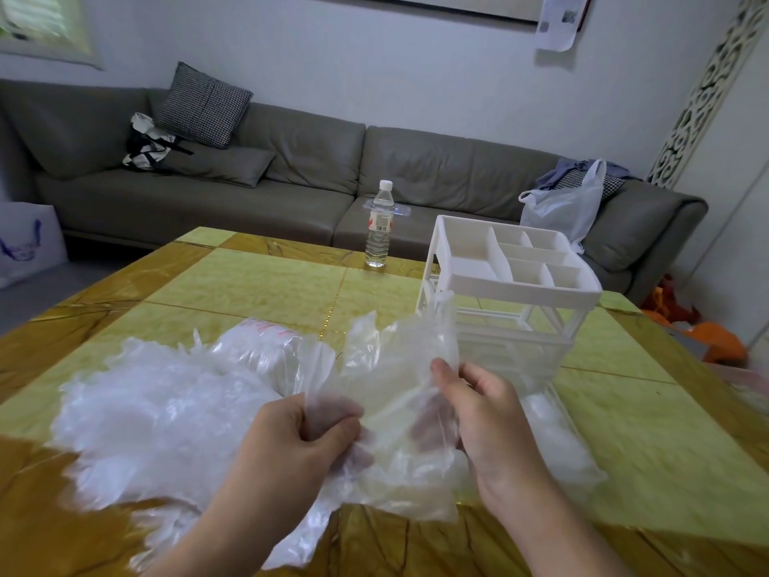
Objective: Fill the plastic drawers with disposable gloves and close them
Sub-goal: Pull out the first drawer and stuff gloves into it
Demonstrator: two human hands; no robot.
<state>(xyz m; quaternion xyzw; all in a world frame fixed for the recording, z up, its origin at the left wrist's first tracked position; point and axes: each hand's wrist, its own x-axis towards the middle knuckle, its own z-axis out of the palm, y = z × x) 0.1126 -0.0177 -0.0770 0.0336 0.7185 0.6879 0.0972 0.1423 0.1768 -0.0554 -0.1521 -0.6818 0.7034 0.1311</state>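
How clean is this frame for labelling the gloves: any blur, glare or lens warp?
Head view: soft, even light, no hard shadows; the pile of gloves washes out white and blurs at its edges; faint sheen on the table; wide-angle warp tilts the drawer unit; both hands look fairly sharp.

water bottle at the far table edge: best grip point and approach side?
Take the water bottle around its ribbed lower body, below the label, with a sideways wrap. It stands upright and alone near the far edge of the table, so come from the near-left side; the white drawer organizer stands to its right. The capped neck is narrow, and likely gives less hold.
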